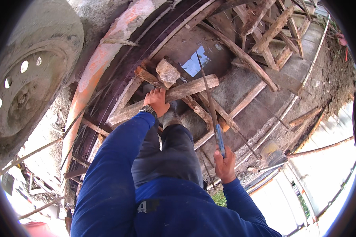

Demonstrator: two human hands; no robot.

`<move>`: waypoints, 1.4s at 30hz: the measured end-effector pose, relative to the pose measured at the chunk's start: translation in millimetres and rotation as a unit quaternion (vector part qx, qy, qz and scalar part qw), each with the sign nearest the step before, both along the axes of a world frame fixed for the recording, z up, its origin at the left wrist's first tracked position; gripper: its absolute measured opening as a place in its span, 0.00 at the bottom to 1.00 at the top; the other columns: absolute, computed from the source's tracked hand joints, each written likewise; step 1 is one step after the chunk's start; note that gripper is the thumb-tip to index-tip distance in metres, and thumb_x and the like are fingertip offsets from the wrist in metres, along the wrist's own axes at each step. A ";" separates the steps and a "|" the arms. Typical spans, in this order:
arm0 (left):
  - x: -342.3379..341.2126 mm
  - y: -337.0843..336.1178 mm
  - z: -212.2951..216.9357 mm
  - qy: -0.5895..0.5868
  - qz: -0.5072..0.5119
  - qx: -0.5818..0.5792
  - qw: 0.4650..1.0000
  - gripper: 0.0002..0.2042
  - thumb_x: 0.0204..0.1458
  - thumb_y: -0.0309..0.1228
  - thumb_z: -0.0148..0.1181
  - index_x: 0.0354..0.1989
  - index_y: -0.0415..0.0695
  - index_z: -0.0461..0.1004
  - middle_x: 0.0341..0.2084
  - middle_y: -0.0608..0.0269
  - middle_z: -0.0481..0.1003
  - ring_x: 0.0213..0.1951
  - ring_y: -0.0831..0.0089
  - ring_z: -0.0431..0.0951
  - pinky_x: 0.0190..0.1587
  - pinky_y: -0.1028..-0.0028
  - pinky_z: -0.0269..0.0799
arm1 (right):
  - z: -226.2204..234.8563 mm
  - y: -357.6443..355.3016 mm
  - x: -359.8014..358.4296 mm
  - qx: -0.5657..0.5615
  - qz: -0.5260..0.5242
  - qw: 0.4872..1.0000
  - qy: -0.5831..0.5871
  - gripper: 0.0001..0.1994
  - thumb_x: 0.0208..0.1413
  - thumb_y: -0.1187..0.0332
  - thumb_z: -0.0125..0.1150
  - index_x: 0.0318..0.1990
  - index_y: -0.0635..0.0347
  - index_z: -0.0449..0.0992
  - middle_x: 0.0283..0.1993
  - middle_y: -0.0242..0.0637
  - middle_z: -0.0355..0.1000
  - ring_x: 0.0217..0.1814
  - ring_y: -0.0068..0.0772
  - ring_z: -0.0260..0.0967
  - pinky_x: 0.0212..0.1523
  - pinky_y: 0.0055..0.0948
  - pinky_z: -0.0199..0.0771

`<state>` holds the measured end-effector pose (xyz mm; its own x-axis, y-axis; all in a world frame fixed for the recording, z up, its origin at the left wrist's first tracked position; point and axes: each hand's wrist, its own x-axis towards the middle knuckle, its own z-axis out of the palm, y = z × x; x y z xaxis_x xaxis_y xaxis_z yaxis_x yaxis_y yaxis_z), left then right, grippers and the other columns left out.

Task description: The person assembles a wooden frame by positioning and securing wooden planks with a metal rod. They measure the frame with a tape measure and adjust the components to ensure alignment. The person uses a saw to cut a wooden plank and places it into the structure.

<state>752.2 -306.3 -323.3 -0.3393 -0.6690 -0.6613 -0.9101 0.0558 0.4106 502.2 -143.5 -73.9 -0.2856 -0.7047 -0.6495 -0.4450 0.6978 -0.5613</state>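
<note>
My left hand [156, 102], with a watch at its wrist, presses on a rough wooden beam [192, 87] that lies slantwise in front of my legs. Its fingers close over the beam's upper edge. In my right hand [225, 166] is the blue handle of a handsaw [211, 98]. The saw's long, dark blade points away from me and crosses close to the beam's right end; whether it touches the wood I cannot tell. Under and beside the beam lie other timber pieces [197, 108]. A pale rough block [167, 73] rests just beyond my left hand.
A muddy wheel [23, 94] stands at the left, beside a pole with worn orange paint [95, 67]. Stacked timber [273, 35] fills the far right. A bucket [272, 153] lies right of my right hand, and thin rods cross the ground.
</note>
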 end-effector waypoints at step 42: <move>-4.1 11.0 -18.5 0.034 -0.026 -0.070 0.997 0.27 0.46 0.43 0.70 0.53 0.46 0.72 0.51 0.54 0.76 0.54 0.52 0.79 0.54 0.55 0.78 | 2.8 -28.1 35.3 0.019 0.035 0.999 0.025 0.13 0.69 0.64 0.57 0.46 0.70 0.74 0.27 0.52 0.73 0.29 0.56 0.74 0.32 0.45 0.69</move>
<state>748.1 -295.4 -341.9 -0.4157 -0.7335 -0.5377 -0.8754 0.1622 0.4554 537.5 -171.6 -71.1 -0.2690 -0.6987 -0.6629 -0.5203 0.6846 -0.5105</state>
